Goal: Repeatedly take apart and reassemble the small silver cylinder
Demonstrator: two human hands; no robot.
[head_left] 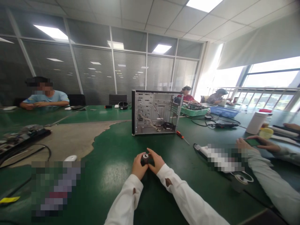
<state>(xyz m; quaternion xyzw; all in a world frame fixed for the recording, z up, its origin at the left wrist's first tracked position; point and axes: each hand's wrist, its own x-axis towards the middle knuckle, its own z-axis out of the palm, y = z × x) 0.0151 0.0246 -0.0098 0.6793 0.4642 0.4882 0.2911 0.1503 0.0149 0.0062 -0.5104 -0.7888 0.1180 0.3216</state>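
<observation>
Close together over the green tabletop are my left hand [138, 165] and my right hand [157, 162]. Between them is a small dark round object with a silvery ring-shaped top [145, 156]; its exact kind cannot be made out. The left fingers curl around its left side, while the right fingers arch against it from the right. Beyond my hands an open computer case [154, 112] stands upright, showing its bare metal inside with loose cables. A screwdriver [180, 135] with an orange and black handle lies by the case's right front corner.
A white power strip [217, 157] and a co-worker's hands [255, 143] are on the right. Behind are a green basket [194, 112] and a blue basket [225, 111]. At left lie a metal computer part [23, 139] and a white mouse [70, 158]. Other people sit farther back.
</observation>
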